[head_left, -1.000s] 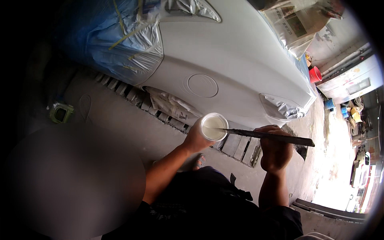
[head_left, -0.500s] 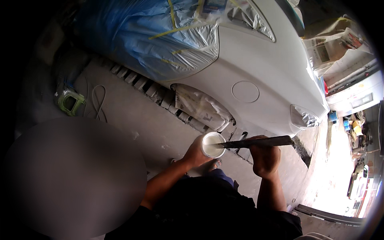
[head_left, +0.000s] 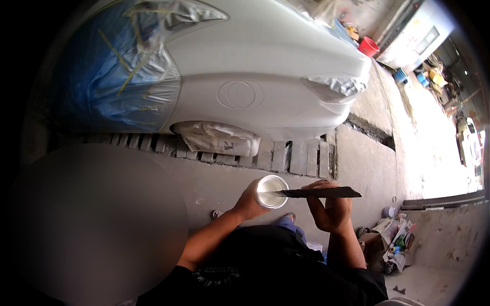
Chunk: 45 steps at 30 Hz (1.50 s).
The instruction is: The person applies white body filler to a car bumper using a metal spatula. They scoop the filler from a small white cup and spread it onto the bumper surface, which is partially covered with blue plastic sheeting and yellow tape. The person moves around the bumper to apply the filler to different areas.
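Note:
My left hand [head_left: 247,203] is wrapped round a round white container [head_left: 270,201] of pale, creamy liquid. My right hand [head_left: 334,215] grips a long, dark, flat stick [head_left: 342,192] held nearly level, its lighter end dipping into the liquid. Beyond both hands stands a pale grey-white car body [head_left: 270,61], masked with blue plastic sheet [head_left: 102,86], yellow tape and crumpled silver-looking film. Paper [head_left: 219,140] covers the wheel.
Slatted floor boards [head_left: 298,155] run under the car. A trench [head_left: 377,132] lies at right. A red bucket [head_left: 368,47], blue drums [head_left: 401,75], a white door [head_left: 418,35] and piled cardboard clutter [head_left: 388,242] are around. A blurred grey patch covers the lower left.
The view has turned, so the car sits more level and cardboard clutter shows at right. My hands and container appear lower; my right thumb has shifted along the stick.

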Motion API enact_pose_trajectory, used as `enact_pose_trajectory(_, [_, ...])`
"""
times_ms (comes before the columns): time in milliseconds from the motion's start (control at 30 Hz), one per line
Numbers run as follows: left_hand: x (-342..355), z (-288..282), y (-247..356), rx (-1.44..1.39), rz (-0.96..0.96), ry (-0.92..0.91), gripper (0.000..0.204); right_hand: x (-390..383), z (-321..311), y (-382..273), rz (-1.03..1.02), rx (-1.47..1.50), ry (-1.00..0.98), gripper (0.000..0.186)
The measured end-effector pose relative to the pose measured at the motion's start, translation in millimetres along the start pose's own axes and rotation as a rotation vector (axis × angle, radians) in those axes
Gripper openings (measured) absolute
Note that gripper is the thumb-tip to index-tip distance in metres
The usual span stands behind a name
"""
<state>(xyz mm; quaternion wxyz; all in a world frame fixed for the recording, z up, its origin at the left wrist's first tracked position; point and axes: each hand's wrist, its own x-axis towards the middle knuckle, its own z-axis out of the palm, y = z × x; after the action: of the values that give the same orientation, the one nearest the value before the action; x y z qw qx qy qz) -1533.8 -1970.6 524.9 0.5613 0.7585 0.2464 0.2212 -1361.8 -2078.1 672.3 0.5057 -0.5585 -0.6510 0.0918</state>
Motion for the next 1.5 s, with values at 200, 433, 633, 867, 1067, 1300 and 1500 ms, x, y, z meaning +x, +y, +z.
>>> enact_pose_trajectory(200, [64.8, 146.1, 48.6, -0.144, -0.046, -0.258, 0.063, -75.7, -139.8, 40.7, 0.06, -0.1, 0.172, 0.017])
enact_pose_trajectory(433, [134.6, 295.0, 51.4, 0.029, 0.291, -0.455, 0.07, -142.4, -272.8, 62.9, 0.188, -0.236, 0.373, 0.017])
enact_pose_trajectory(633, [204.7, 393.1, 76.7, 0.083, 0.368, -0.54, 0.064, -170.8, -355.3, 96.9, 0.283, -0.518, 0.493, 0.017])
enact_pose_trajectory(867, [321.0, 504.4, 81.6, -0.014, 0.367, -0.664, 0.054, -159.2, -454.8, 174.3, 0.39, -0.783, 0.49, 0.017])
enact_pose_trajectory(1067, [438.4, 597.5, 109.4, -0.002, 0.381, -0.81, 0.051, -144.0, -555.2, 244.1, 0.479, -0.838, 0.576, 0.017])
enact_pose_trajectory(1300, [562.1, 697.0, 153.5, 0.042, 0.443, -0.887, 0.064, -136.1, -685.4, 344.7, 0.409, -0.874, 0.647, 0.019])
enact_pose_trajectory(1500, [667.1, 816.8, 148.0, 0.066, 0.404, -0.741, 0.061, -153.3, -810.3, 478.2, 0.295, -0.516, 0.65, 0.018])
